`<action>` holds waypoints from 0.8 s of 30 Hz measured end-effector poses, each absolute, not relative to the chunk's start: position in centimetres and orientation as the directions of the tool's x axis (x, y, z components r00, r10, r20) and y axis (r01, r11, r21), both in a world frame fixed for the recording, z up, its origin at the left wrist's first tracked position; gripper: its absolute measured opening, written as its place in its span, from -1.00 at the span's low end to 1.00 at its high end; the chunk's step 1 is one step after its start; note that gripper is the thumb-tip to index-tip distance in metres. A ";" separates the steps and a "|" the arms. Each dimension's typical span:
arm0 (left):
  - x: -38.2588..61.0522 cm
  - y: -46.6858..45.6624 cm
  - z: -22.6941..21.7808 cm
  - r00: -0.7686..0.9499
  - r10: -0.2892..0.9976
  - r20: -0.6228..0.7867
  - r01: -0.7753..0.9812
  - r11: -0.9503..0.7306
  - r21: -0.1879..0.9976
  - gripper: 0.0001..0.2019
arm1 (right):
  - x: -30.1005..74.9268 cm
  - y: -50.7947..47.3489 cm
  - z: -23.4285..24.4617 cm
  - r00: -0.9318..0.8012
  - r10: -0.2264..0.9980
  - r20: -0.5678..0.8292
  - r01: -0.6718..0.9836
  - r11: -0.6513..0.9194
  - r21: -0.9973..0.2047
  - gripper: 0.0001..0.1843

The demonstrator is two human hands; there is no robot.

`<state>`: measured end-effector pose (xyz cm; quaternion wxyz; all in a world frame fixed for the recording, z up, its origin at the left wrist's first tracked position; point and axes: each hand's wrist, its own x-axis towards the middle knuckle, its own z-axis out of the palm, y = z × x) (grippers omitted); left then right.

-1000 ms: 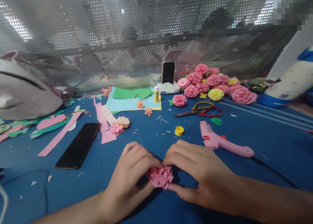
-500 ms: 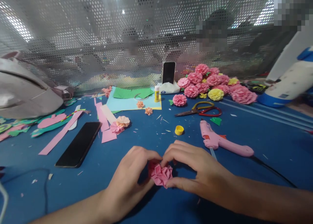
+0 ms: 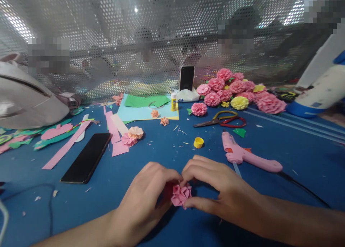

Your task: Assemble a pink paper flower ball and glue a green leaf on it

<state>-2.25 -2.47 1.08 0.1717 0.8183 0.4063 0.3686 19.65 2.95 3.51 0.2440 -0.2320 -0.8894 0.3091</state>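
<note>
- Brings the pink paper flower (image 3: 181, 196) slightly further right than half a second ago, covering more of its left side with the left hand (image 3: 152, 193).
- Pinches its right side between thumb and fingertips of the right hand (image 3: 215, 186); grips the other side with curled left fingers, too shadowed to tell how firmly.
- Holds it low over the blue table (image 3: 102, 196), between both hands; cannot tell whether touching.
- Likely means adjusting folds by hand, leaving the pink glue gun (image 3: 248, 159) untouched.
</note>
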 end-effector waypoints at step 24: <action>-1.7 -2.2 0.1 0.190 0.877 0.441 0.394 -0.480 0.784 -0.49 | 19.8 3.1 4.9 -0.737 0.527 0.423 0.215 0.776 -0.593 -0.86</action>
